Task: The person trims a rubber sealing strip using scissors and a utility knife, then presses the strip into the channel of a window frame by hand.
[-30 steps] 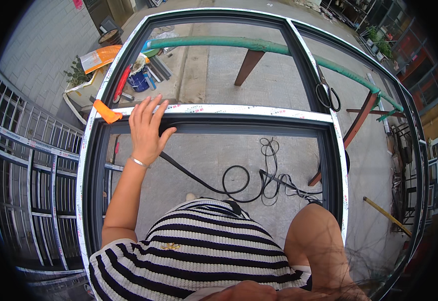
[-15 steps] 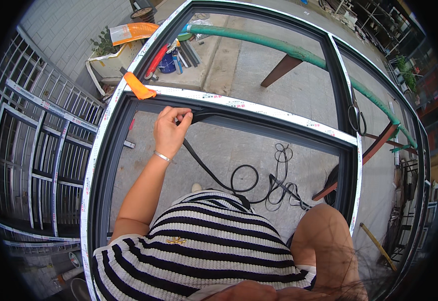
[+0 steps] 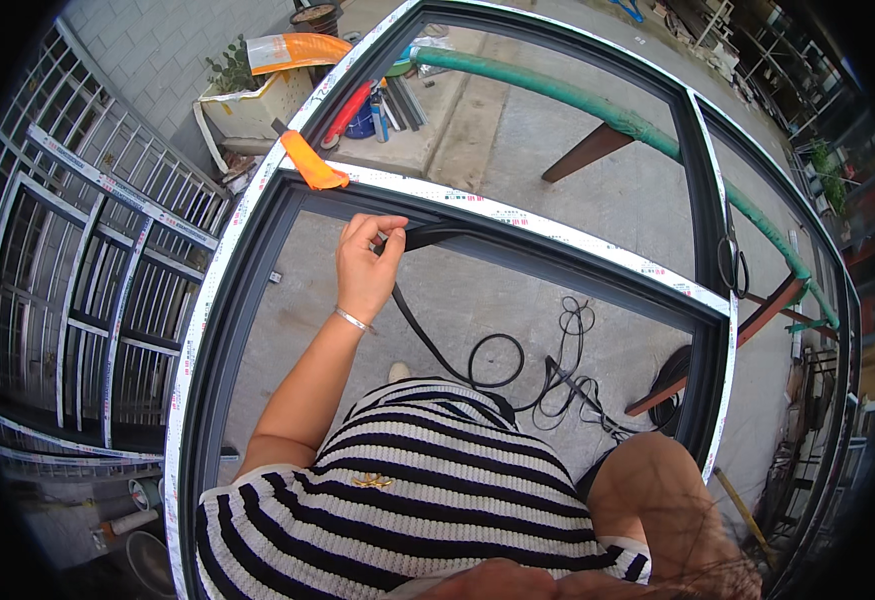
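Note:
Between the pinched thumb and fingers of my left hand (image 3: 370, 260) is a flat black rubber strip (image 3: 427, 238). To the right of the hand, the strip runs to the inner groove of a dark grey window frame's crossbar (image 3: 517, 220). A length of the strip also hangs below the hand and curls into a loop (image 3: 497, 360). An orange cloth-like piece (image 3: 313, 162) lies over the frame's left corner. Black-handled scissors (image 3: 731, 266) rest at the crossbar's right end. My right arm (image 3: 647, 485) is bent at the lower right, its hand outside the picture.
Tangled black strip (image 3: 562, 385) lies on the concrete floor. A green-wrapped support bar (image 3: 557, 95) passes under the frame. Other metal frames (image 3: 87, 290) stand at the left. A blue bucket (image 3: 360, 122) and a white planter box (image 3: 247, 110) sit beyond the frame.
The view has shifted, so the scene sits further right. My left hand has come slightly away from the crossbar, still pinching the strip, and more of the strip shows apart from the groove.

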Tool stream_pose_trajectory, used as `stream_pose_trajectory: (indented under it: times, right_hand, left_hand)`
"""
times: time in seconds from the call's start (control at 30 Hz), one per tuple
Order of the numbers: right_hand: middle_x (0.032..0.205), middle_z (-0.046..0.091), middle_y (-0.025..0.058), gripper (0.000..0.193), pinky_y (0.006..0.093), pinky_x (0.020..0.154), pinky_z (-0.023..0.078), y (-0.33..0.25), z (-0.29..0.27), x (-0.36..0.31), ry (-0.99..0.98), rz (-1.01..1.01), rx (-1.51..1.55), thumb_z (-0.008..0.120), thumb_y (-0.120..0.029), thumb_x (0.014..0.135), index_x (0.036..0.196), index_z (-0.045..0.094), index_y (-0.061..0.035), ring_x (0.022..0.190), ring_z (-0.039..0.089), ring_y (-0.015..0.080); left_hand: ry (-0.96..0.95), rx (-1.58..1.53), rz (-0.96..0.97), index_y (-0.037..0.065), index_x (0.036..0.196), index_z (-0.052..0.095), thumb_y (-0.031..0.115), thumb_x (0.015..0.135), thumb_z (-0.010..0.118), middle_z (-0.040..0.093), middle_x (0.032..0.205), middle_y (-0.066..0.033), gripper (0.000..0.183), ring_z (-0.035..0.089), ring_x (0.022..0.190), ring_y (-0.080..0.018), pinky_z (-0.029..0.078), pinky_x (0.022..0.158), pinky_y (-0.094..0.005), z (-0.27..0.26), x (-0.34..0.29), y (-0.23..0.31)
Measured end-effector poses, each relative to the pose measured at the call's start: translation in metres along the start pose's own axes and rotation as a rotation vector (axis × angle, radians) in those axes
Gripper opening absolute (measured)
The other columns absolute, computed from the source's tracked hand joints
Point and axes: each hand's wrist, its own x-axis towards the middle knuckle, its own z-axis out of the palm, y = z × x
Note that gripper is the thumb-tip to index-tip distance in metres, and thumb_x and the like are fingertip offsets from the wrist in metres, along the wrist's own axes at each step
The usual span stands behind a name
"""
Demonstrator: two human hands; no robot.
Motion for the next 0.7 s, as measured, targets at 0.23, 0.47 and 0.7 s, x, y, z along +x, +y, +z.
stream_pose_trajectory:
  times: [0.23, 0.47, 0.7]
  right_hand:
    - [0.107, 0.061, 0.0143, 0.041, 0.0364, 0.089, 0.048, 0.039, -0.041, -0.128, -0.091, 0.887, -0.966, 0.057, -0.014, 0.096, 0.133, 0.044, -0.0012, 0.096, 0.059, 0.0248]
    - [0.095, 0.065, 0.0103, 0.023, 0.0378, 0.077, 0.046, 0.081, -0.016, -0.183, -0.702, 1.04, -0.913, 0.072, 0.001, 0.078, 0.1, 0.066, -0.0025, 0.087, 0.059, 0.0281]
    - [0.101, 0.063, 0.0023, 0.031, 0.0383, 0.08, 0.042, 0.101, -0.024, -0.217, -0.965, 0.898, -1.048, 0.079, -0.007, 0.072, 0.101, 0.068, -0.0094, 0.095, 0.055, 0.0251]
  left_hand:
    - [-0.043, 0.011, -0.12, 0.005, 0.109, 0.069, 0.025, 0.092, 0.07, 0.064, 0.1, -0.0084, 0.027, 0.058, 0.095, -0.0233, 0.047, 0.083, -0.0351, -0.008, -0.018, -0.057]
    - [-0.461, -0.252, -0.133, 0.003, 0.108, 0.062, 0.025, 0.089, 0.074, 0.063, 0.106, -0.0076, 0.031, 0.058, 0.103, -0.0189, 0.046, 0.093, -0.033, 0.012, -0.034, -0.186]
    - [-0.389, -0.444, -0.197, 0.005, 0.11, 0.062, 0.025, 0.09, 0.075, 0.056, 0.085, 0.002, 0.032, 0.051, 0.078, -0.0085, 0.043, 0.071, -0.0243, -0.061, -0.04, -0.171]
